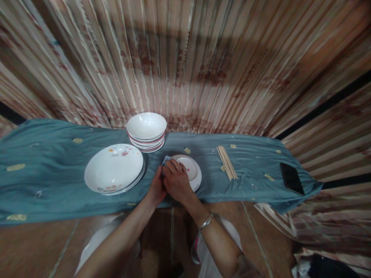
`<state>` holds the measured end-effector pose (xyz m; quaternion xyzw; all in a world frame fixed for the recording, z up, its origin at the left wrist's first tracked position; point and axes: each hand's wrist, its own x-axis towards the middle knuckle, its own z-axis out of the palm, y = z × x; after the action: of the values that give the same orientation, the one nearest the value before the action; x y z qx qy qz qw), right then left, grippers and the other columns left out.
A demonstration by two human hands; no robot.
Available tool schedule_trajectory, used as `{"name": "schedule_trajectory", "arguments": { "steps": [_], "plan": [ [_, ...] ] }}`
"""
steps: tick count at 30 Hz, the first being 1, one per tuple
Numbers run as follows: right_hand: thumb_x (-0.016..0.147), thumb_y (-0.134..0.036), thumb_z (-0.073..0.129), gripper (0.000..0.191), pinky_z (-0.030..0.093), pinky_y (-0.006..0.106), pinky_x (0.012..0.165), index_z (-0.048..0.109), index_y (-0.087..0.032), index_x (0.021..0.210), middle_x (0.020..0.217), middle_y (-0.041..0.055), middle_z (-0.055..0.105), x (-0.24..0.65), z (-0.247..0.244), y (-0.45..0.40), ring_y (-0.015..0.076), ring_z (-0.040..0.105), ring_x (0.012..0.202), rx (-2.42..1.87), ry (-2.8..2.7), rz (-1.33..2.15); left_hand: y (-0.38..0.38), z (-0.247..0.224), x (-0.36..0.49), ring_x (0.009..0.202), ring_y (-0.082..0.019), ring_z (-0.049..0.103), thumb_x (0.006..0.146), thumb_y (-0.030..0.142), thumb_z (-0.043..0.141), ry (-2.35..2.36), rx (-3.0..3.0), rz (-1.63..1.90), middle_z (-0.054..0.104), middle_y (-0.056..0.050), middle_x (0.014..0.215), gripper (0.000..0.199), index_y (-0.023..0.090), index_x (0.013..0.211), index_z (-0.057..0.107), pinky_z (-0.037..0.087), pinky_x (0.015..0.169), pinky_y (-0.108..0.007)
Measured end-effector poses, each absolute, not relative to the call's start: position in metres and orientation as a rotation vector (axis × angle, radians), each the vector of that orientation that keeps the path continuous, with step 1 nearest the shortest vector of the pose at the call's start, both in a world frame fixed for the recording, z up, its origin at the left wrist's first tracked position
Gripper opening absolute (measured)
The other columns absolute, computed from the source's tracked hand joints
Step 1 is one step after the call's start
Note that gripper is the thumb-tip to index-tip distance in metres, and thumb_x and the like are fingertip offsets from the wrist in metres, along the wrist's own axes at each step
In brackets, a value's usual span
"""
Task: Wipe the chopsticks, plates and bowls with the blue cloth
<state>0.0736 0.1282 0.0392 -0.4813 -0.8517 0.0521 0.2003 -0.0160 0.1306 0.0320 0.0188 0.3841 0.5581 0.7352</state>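
Observation:
My left hand (158,188) and my right hand (176,180) are pressed together over the left edge of a small white plate (197,178). A bit of light blue cloth (166,158) sticks out just beyond the fingers, and both hands appear closed around it. Most of the left fingers are hidden by the right hand, which lies partly over them. On the plate rests a smaller round dish (189,170) with a red mark; its left part is covered by my right hand.
Left of my hands lie stacked oval plates (114,168) with flower prints. Behind them stands a stack of white bowls (146,127) with red rims. Several wooden chopsticks (226,162) and a black phone (291,178) lie to the right on the green tablecloth (249,166). A curtain (185,69) hangs behind.

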Motion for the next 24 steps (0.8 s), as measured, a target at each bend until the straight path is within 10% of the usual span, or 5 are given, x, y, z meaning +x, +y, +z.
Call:
{"name": "schedule_trajectory", "arguments": {
  "steps": [24],
  "plan": [
    [0.095,-0.029,0.040,0.034,0.035,0.043,0.104,0.056,-0.020,0.124,0.131,0.0095,0.057,0.103,0.033,0.166,0.0242,0.045,0.126,-1.527,-2.173,0.168,0.132,0.030,-0.012,0.098,-0.021,0.066,0.094,0.020,0.043,0.856,0.086,1.194,0.073,-0.010,0.097,0.034,0.009,0.120,0.060,0.053,0.089,-0.032]
  ]
}}
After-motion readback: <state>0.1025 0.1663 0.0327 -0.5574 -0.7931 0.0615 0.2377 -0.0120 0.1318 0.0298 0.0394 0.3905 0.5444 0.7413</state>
